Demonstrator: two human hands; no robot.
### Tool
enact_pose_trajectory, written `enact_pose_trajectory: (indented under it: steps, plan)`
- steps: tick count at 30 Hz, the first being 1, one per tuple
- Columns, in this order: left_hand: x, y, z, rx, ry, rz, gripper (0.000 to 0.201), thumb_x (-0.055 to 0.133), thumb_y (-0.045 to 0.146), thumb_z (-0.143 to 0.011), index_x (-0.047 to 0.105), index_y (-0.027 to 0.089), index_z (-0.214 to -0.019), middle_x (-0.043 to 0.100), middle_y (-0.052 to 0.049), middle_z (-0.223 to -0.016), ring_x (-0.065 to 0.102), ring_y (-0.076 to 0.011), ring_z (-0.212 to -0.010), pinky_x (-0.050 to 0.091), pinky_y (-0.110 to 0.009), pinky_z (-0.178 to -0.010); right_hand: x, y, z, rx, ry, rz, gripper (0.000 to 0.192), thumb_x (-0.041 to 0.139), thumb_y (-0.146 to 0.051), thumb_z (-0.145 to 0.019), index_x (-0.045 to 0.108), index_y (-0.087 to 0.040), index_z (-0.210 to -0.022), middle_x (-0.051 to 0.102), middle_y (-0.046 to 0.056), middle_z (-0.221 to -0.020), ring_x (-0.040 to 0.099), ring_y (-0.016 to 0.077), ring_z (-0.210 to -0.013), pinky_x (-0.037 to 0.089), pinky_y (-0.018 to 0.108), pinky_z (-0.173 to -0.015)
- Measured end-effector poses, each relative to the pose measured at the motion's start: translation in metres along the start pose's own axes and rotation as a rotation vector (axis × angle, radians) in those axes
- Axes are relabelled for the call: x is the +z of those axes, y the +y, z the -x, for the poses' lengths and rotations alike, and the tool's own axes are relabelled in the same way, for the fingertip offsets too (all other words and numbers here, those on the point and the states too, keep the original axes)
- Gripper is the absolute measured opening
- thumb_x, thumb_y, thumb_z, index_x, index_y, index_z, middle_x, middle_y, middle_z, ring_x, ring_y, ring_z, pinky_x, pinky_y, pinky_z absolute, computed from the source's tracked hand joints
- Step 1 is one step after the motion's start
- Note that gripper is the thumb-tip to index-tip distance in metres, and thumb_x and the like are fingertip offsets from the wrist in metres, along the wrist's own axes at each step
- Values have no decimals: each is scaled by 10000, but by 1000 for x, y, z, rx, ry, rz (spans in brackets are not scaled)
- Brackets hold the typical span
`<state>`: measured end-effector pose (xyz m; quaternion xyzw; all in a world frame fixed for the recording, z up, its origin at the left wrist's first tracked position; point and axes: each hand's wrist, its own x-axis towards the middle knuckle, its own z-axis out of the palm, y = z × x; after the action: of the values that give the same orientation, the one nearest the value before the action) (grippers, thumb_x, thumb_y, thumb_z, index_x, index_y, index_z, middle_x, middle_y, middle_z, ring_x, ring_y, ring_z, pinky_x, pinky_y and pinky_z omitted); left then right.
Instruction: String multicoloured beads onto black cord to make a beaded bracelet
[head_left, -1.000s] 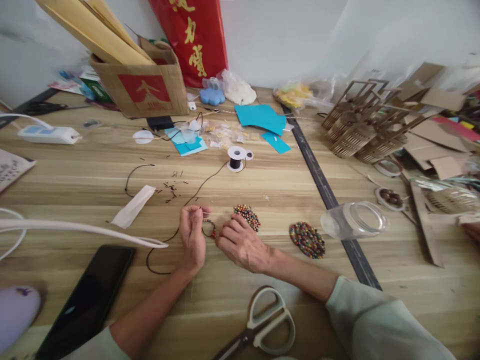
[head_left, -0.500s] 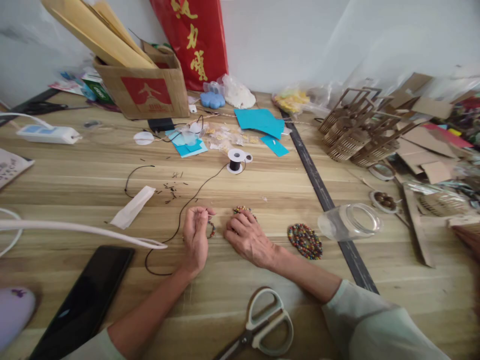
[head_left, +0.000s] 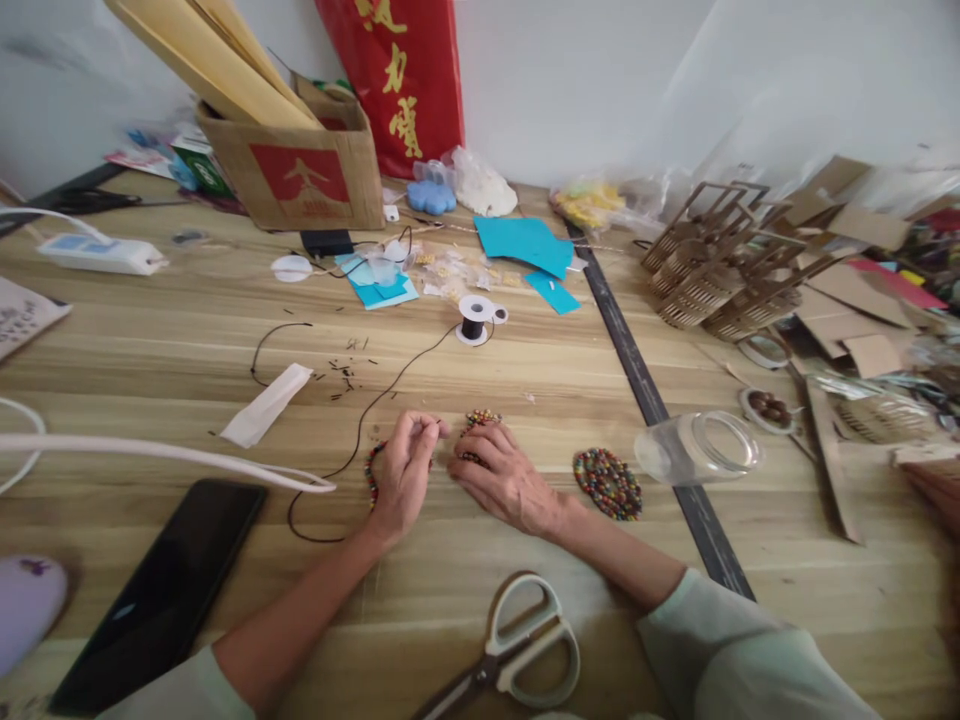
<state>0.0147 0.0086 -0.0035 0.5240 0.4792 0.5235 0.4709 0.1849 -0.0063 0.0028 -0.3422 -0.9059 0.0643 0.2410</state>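
Observation:
My left hand (head_left: 405,475) is closed in a pinch on what looks like the cord end of a beaded string (head_left: 372,475), whose small multicoloured beads show along the hand's left side. Just to the right, my right hand (head_left: 506,475) is curled palm down over a heap of multicoloured beads (head_left: 482,416), its fingers closed on them. Most of that heap is hidden under the fingers. A coiled bead strand (head_left: 608,484) lies on the table right of my right wrist. Black cord runs from a white spool (head_left: 472,322) to beside my left hand.
Scissors (head_left: 525,645) lie near the front edge, a black phone (head_left: 157,595) at left under a white cable (head_left: 187,452). A clear jar (head_left: 697,447) lies at right. Behind are blue paper pieces (head_left: 523,245), a cardboard box (head_left: 300,180) and small wooden baskets (head_left: 701,270).
My left hand has moved right, closer to my right hand, and the beaded string now shows on its left side. My right hand stays at the beads. The view has shifted slightly.

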Motion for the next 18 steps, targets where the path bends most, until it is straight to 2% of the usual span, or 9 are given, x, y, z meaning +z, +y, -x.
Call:
enact_pose_trajectory:
  steps: [4, 10, 14, 18]
  plan:
    - [1, 2, 0, 16, -9, -4, 155, 541, 349, -881, 559, 204, -828, 668, -39, -841, 626, -182, -844, 484, -298, -803, 5, 6, -3, -55, -15, 2, 199, 437, -133, -962, 625, -179, -1010, 622, 82, -1024, 476, 212, -1103, 400, 431, -994]
    - [0, 2, 2, 40, -43, -135, 152, 546, 342, -875, 568, 207, -808, 665, -36, -800, 619, -184, -797, 476, -288, -768, -3, 15, 1, -6, 6, -119, 171, 453, -170, -967, 610, -172, -1037, 623, 96, -1042, 493, 223, -1108, 437, 435, -973]
    - [0, 5, 2, 112, -73, -264, 125, 566, 303, -847, 583, 204, -773, 656, -16, -728, 615, -169, -706, 485, -265, -696, -17, 17, 12, 123, 89, -280, 187, 490, -228, -962, 576, -180, -1120, 598, 112, -1098, 541, 212, -1060, 481, 397, -925]
    - [2, 11, 3, 206, -133, -324, 122, 565, 267, -836, 587, 205, -733, 656, -6, -683, 612, -160, -645, 493, -249, -640, -27, 14, 24, 275, 148, -275, 161, 465, -209, -965, 586, -188, -1070, 598, 106, -1031, 563, 208, -993, 502, 359, -851]
